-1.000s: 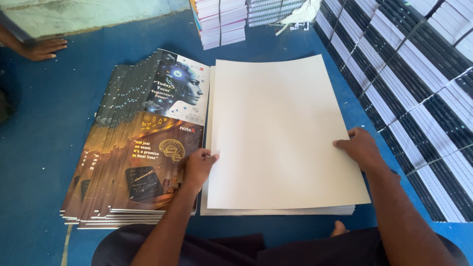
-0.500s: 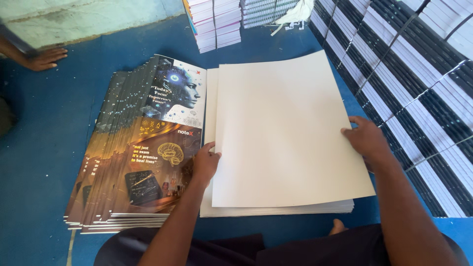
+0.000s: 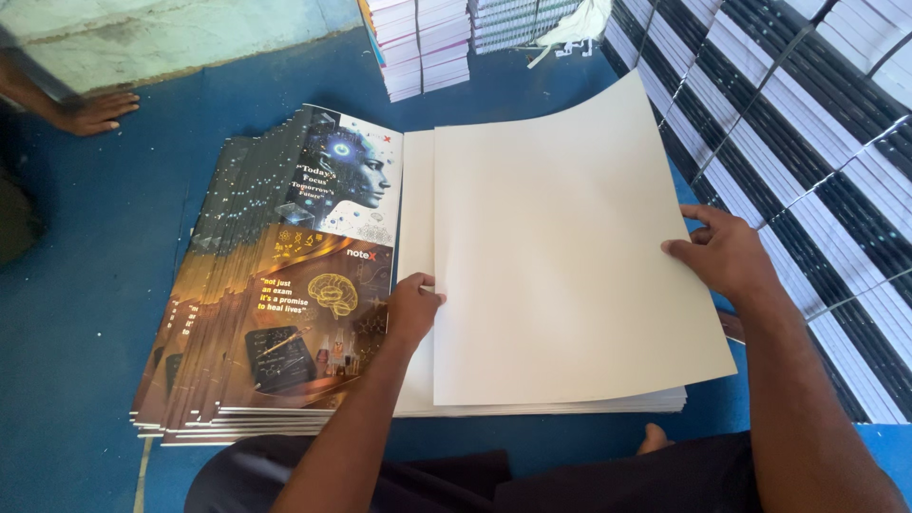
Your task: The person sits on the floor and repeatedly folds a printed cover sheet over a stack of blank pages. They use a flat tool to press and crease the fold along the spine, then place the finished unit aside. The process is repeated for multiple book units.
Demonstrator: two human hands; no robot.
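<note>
At centre frame, the top sheet (image 3: 570,256) is lifted off the blank stack (image 3: 532,404), its far edge curling up toward the upper right. The right hand (image 3: 727,256) pinches its right edge, fingers curled over the top and thumb beneath, which raises that side. The left hand (image 3: 410,309) presses loosely closed on the sheet's lower-left edge, seemingly to part it from the stack; whether it actually grips I cannot tell. To the left, printed covers (image 3: 275,294) lie fanned and overlapping, so each edge shows. Bundled books (image 3: 807,161) line the right side, with more piles (image 3: 423,43) at the top. Another person's hand (image 3: 90,112) rests on the blue floor (image 3: 85,285) at upper left.
</note>
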